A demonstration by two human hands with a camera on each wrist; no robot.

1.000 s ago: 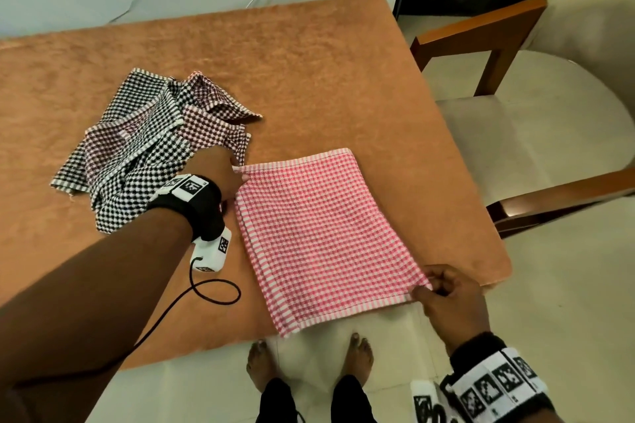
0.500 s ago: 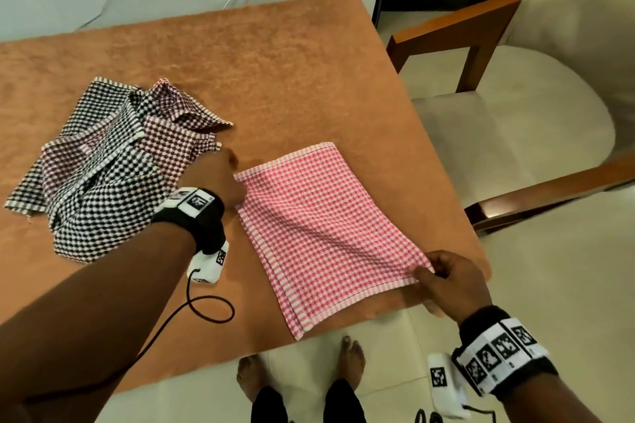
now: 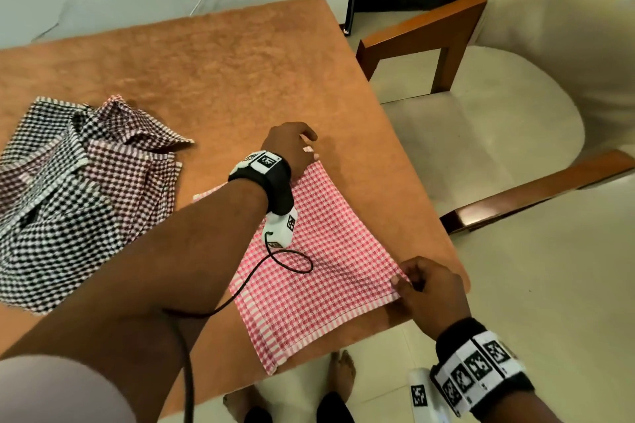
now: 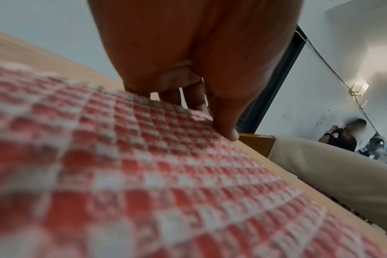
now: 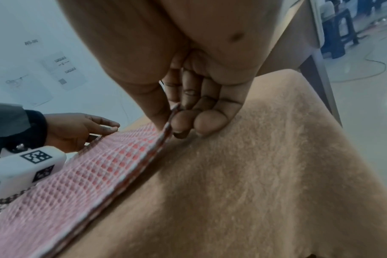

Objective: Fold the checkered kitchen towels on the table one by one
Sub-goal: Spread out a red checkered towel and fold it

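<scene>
One pink checkered towel (image 3: 326, 251) is being counted at 5 o'clock on one table (image 3: 223, 55). One heap of dark checkered towels (image 3: 68, 189) is being seen at 9 o'clock, number not being resolved. Two hands are being counted: left hand (image 3: 292, 151), right hand (image 3: 429, 288). One chair (image 3: 481, 134) at 3 o'clock, two bare feet (image 3: 340, 371) at 6 o'clock.

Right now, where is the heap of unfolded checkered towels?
In the head view the heap of black and maroon checkered towels lies on the left of the tan table, just left of the flat pink checkered towel and the left forearm.
</scene>
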